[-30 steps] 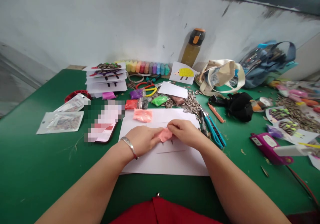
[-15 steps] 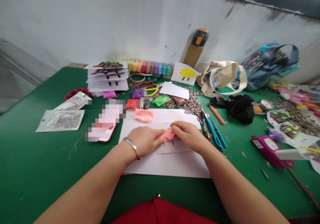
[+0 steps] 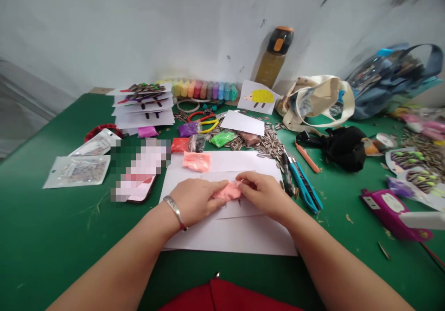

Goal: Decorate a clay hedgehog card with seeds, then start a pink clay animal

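A flattened piece of coral modelling clay (image 3: 228,191) lies on a small white paper card (image 3: 239,211) with short dark leg marks below the clay. My left hand (image 3: 196,204), a silver bangle on its wrist, holds the clay's left side between thumb and fingers. At the clay's right edge, the thumb and fingertips of my right hand (image 3: 266,195) are pinched together on it. Under the card are larger white sheets (image 3: 225,239). A clear packet of coral clay (image 3: 196,161) rests on them just beyond my left hand.
Sunflower seeds (image 3: 269,142), clay packets and scissors (image 3: 210,124) lie behind the sheets. A blue utility knife (image 3: 306,188) and a marker (image 3: 288,174) are at right. A phone (image 3: 142,190) is at left. Stacked cards (image 3: 139,118), a bottle (image 3: 273,60) and bags (image 3: 313,100) stand near the wall.
The camera view has shifted slightly, so most things sit a little differently in the frame. My fingers stay on the clay, and more of its surface now shows between my hands.
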The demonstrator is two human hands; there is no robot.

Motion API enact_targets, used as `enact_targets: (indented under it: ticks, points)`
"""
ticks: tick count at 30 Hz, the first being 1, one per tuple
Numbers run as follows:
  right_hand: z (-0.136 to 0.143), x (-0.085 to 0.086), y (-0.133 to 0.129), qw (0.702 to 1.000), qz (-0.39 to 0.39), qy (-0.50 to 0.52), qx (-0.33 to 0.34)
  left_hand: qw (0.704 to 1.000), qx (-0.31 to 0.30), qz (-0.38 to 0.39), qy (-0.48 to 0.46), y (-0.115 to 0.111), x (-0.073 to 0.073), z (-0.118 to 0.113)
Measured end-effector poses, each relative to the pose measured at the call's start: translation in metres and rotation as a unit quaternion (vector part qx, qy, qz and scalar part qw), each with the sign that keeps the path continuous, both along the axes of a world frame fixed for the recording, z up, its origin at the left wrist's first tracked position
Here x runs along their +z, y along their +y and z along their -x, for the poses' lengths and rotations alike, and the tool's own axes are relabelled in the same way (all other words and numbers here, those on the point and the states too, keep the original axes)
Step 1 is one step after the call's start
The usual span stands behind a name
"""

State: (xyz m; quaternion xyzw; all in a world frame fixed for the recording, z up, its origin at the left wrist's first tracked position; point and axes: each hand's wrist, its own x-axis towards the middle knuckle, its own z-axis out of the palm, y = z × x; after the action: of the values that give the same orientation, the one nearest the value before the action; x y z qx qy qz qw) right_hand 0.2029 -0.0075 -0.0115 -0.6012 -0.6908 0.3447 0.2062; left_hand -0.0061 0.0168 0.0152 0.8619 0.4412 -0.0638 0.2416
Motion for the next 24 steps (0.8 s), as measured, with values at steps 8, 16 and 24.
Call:
enact_targets:
  ticks: [8, 16, 24]
  points:
    - [-0.0001, -0.0011, -0.0001, 1.000, -0.003, -0.001, -0.013, 1.000, -0.015, -0.003, 0.010, -0.0006, 0.0023, -0.0027]
    - [0.0001, -0.0003, 0.0001, 1.000, -0.005, -0.001, -0.015, 0.999, -0.012, -0.014, 0.029, -0.0030, 0.0019, -0.0055]
    - [-0.0070, 0.0043, 0.0002, 1.000, 0.017, -0.002, -0.022, 1.000, 0.001, 0.013, 0.007, 0.0004, -0.0014, -0.0002]
